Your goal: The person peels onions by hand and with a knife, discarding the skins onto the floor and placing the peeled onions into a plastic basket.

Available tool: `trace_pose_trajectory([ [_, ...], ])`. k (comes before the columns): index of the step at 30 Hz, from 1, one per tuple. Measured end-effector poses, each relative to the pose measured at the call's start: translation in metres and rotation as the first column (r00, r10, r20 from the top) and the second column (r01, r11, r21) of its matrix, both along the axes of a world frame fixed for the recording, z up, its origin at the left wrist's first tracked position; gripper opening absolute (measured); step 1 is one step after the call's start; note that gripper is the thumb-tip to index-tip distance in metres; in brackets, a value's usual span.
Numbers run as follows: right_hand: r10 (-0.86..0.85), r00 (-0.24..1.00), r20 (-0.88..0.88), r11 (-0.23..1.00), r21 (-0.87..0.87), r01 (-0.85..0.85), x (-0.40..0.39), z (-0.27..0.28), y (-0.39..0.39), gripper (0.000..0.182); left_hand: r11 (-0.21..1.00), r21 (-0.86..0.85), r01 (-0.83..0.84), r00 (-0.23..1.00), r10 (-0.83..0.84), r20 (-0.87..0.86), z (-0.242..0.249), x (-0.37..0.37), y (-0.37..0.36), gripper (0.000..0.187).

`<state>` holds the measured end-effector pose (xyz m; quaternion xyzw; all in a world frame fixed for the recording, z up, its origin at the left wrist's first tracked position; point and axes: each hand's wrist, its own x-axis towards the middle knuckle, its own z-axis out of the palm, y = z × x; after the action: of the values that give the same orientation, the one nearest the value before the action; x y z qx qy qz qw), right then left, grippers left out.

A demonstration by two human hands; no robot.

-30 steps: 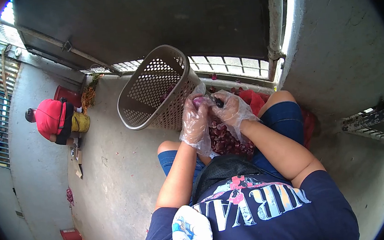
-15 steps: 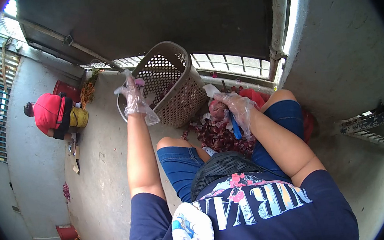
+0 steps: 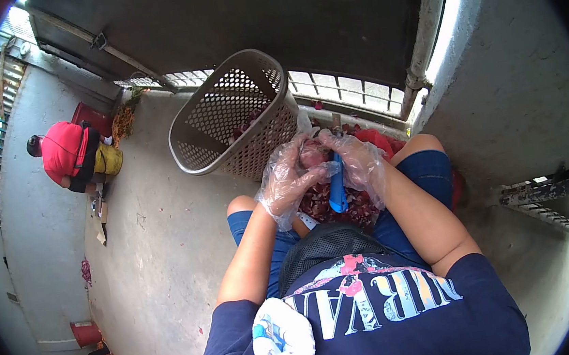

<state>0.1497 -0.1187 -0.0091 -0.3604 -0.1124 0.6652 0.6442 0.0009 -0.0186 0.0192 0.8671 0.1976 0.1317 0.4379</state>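
A red onion (image 3: pixel 313 153) sits between the two hands, above the floor and between the seated person's knees. The left hand (image 3: pixel 290 177), in a clear plastic glove, has its fingers curled around the onion. The right hand (image 3: pixel 358 161), gloved the same way, grips a blue-handled tool (image 3: pixel 338 189) just beside it. The tool's long axis runs nearly straight away from the person's body: the rounded butt of the handle points back toward the waist, and the other end goes up between the fingers, where the working edge cannot be made out. The onion looks roundish, so no clear long axis shows, and its ends are mostly covered by fingers; which way they face cannot be told.

Below the hands, a heap of dark red peels (image 3: pixel 363 214) lies on the floor (image 3: pixel 162 258). Beyond the left hand stands a grey-brown latticed basket (image 3: pixel 264 145), its long oval mouth slanting from lower left to upper right, with some onions inside.

The one piece of writing that reads clearly is on the dark blue T-shirt (image 3: pixel 410 340): big pale letters, inverted from this view, beginning NIRVA. The blue marking on the white cloth (image 3: pixel 290 344) at the left shoulder is not legible.
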Motion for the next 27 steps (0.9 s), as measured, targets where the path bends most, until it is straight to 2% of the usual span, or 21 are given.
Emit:
trace_pose_trajectory([
  [1, 0.019, 1.000, 0.005, 1.000, 0.023, -0.019, 0.002, 0.000, -0.001, 0.054, 1.000, 0.000, 0.000, 1.000, 0.000, 0.001, -0.001, 0.000, 0.000, 0.066],
  [3, 0.041, 0.998, -0.039, 0.998, 0.049, -0.039, 0.006, -0.003, 0.001, 0.058, 0.876, -0.479, -0.059, 0.982, 0.137, 0.130, -0.002, -0.002, -0.002, 0.064],
  [4, 0.067, 0.994, -0.082, 0.995, 0.076, -0.061, 0.007, -0.005, 0.001, 0.062, 0.874, -0.482, -0.063, 0.982, 0.141, 0.127, -0.003, -0.002, -0.003, 0.064],
  [6, 0.026, 0.994, -0.102, 1.000, 0.016, -0.025, 0.005, -0.005, 0.000, 0.065, 0.433, -0.901, 0.009, 0.890, 0.408, 0.204, -0.004, -0.002, -0.005, 0.060],
  [7, 0.019, 0.993, -0.120, 1.000, -0.005, -0.020, 0.002, 0.002, -0.001, 0.058, 0.484, -0.873, -0.059, 0.862, 0.465, 0.200, -0.007, 0.002, -0.009, 0.054],
  [9, 0.012, 0.990, -0.142, 0.999, -0.034, -0.017, -0.007, 0.004, 0.000, 0.051, 0.479, -0.874, -0.088, 0.879, 0.450, 0.158, -0.025, 0.004, -0.009, 0.053],
  [11, -0.031, 0.999, 0.029, 0.993, -0.114, 0.034, -0.016, -0.006, 0.004, 0.053, 0.480, -0.855, -0.196, 0.918, 0.396, 0.012, -0.039, 0.008, -0.017, 0.050],
  [12, -0.029, 0.999, 0.028, 0.993, -0.116, 0.032, -0.013, -0.023, 0.008, 0.053, 0.661, -0.730, -0.171, 0.927, 0.359, 0.108, -0.052, 0.008, -0.024, 0.047],
  [13, 0.089, 0.733, 0.674, 0.990, -0.140, 0.009, -0.005, -0.047, 0.014, 0.066, 0.652, -0.750, -0.114, 0.893, 0.398, 0.210, -0.059, 0.012, -0.031, 0.048],
  [14, 0.176, 0.099, 0.979, 0.984, -0.178, 0.008, 0.001, -0.061, 0.017, 0.078, 0.643, -0.764, -0.054, 0.847, 0.435, 0.306, -0.065, 0.015, -0.036, 0.050],
  [15, 0.273, 0.395, 0.877, 0.955, -0.296, -0.002, 0.002, -0.033, 0.015, 0.084, 0.640, -0.767, -0.054, 0.847, 0.436, 0.305, -0.067, 0.012, -0.034, 0.050],
  [17, 0.244, 0.454, 0.857, 0.962, -0.273, -0.001, -0.001, 0.013, 0.000, 0.081, 0.120, -0.992, 0.039, 0.887, 0.452, 0.090, -0.066, 0.001, -0.022, 0.059],
  [18, 0.211, 0.515, 0.830, 0.969, -0.249, 0.004, -0.003, 0.022, -0.003, 0.078, 0.121, -0.992, 0.041, 0.886, 0.454, 0.092, -0.065, 0.000, -0.020, 0.059],
  [19, 0.212, 0.515, 0.830, 0.969, -0.249, 0.002, -0.002, 0.008, 0.000, 0.078, -0.008, -0.987, 0.162, 0.877, 0.459, 0.140, -0.061, -0.001, -0.019, 0.061],
  [20, -0.007, 0.528, 0.849, 0.999, -0.020, 0.044, 0.000, -0.020, 0.003, 0.074, -0.139, -0.950, 0.278, 0.863, 0.471, 0.184, -0.058, -0.003, -0.019, 0.062],
  [21, -0.225, 0.530, 0.818, 0.974, 0.209, 0.090, -0.002, -0.016, 0.005, 0.070, -0.291, -0.910, 0.296, 0.874, 0.468, 0.135, -0.046, -0.004, -0.021, 0.061],
  [22, -0.224, 0.530, 0.818, 0.974, 0.209, 0.089, 0.001, -0.010, 0.003, 0.070, -0.291, -0.909, 0.297, 0.873, 0.469, 0.135, -0.047, -0.007, -0.018, 0.061],
  [24, 0.048, 0.881, 0.470, 0.966, -0.247, 0.079, 0.014, 0.016, -0.006, 0.062, -0.255, -0.928, 0.271, 0.820, 0.567, 0.083, -0.053, -0.013, -0.008, 0.059],
  [25, 0.267, 0.711, 0.651, 0.925, -0.379, -0.001, 0.021, 0.027, -0.002, 0.056, -0.224, -0.932, 0.284, 0.820, 0.561, 0.115, -0.054, -0.016, -0.002, 0.056],
  [26, 0.269, 0.709, 0.652, 0.925, -0.379, -0.003, 0.021, 0.014, -0.003, 0.056, -0.223, -0.932, 0.286, 0.818, 0.563, 0.117, -0.056, -0.020, 0.001, 0.056],
  [27, 0.314, 0.350, 0.882, 0.938, -0.345, 0.027, 0.021, -0.010, -0.005, 0.054, -0.194, -0.933, 0.304, 0.812, 0.565, 0.147, -0.049, -0.022, 0.002, 0.054],
])
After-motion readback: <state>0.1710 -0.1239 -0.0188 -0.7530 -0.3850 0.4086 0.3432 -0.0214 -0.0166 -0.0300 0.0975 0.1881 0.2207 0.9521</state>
